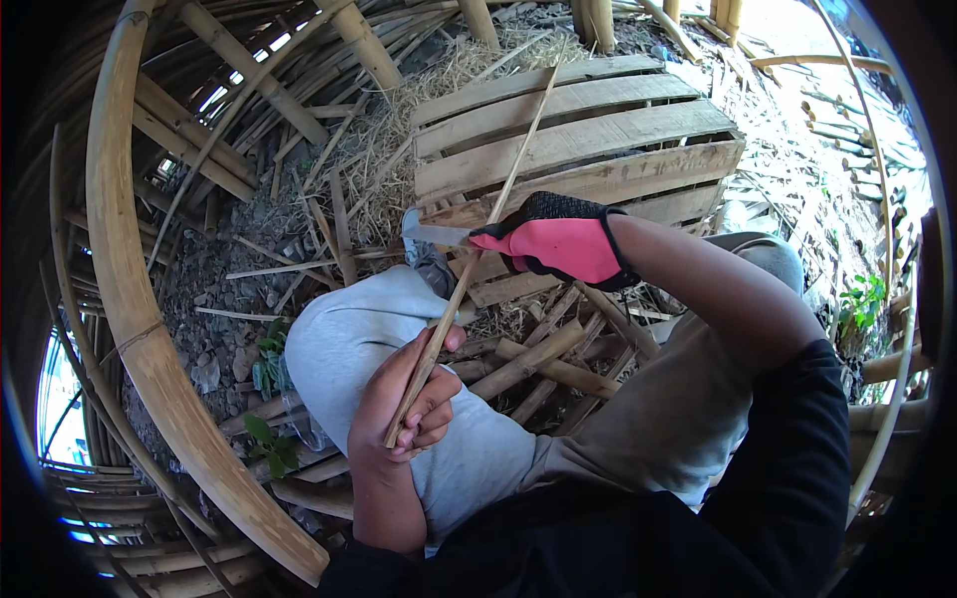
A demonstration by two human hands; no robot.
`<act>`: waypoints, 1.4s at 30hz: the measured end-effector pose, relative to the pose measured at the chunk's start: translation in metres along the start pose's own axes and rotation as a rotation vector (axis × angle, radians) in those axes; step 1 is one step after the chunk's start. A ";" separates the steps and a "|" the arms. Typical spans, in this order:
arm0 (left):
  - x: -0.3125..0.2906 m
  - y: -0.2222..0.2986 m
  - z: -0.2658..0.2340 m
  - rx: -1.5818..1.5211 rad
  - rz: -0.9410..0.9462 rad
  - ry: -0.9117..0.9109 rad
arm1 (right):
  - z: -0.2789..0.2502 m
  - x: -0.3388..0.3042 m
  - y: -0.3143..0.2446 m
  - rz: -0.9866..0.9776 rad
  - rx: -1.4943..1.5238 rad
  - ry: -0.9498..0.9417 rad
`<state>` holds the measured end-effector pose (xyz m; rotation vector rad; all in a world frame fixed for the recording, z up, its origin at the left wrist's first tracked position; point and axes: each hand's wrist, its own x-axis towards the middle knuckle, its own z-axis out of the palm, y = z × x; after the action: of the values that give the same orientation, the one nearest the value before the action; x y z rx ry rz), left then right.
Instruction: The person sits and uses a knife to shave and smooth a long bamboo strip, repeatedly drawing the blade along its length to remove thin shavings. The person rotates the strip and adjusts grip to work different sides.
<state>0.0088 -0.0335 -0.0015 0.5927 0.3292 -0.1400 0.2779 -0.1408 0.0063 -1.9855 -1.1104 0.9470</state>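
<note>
A long, thin bamboo strip (517,164) slants from my lap up over the wooden slats. My bare left hand (420,394) is wrapped around its lower end, above my left thigh. On my right hand (563,241) is a pink and black glove, its fingers closed around a knife. The handle is hidden in the glove, while the knife's flat grey blade (435,234) points left. It crosses the strip a little above its middle; whether the edge cuts into it I cannot tell.
A slatted wooden pallet (578,135) lies in front of me amid straw and shavings. Cut bamboo pieces (528,361) are heaped between my legs. A thick bamboo pole (135,264) curves along my left side. Stacked bamboo (842,130) lies at the far right.
</note>
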 end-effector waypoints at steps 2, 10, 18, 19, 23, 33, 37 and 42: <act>0.002 0.002 0.004 -0.011 -0.003 -0.003 | -0.009 0.013 0.018 -0.046 -0.047 0.096; 0.002 0.003 0.007 0.052 0.017 0.068 | -0.012 0.043 0.043 -0.081 0.051 0.078; -0.002 0.002 0.014 0.198 0.043 0.119 | -0.023 0.024 0.016 0.073 0.028 0.199; 0.001 -0.001 0.015 0.228 0.039 0.165 | -0.034 0.025 0.019 0.176 0.146 0.124; -0.005 0.000 0.013 0.269 0.051 0.135 | -0.023 0.027 0.022 0.043 0.013 0.231; -0.007 -0.001 0.012 0.326 0.030 0.162 | -0.048 0.028 0.026 0.142 0.183 0.038; -0.009 0.004 0.011 0.298 0.041 0.166 | -0.023 0.015 0.000 0.057 0.097 -0.050; -0.004 0.002 0.010 0.167 0.047 0.077 | -0.057 0.032 0.031 0.103 0.185 0.109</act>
<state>0.0079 -0.0379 0.0088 0.7720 0.3804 -0.0996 0.3496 -0.1366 0.0024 -1.9326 -0.8365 0.9469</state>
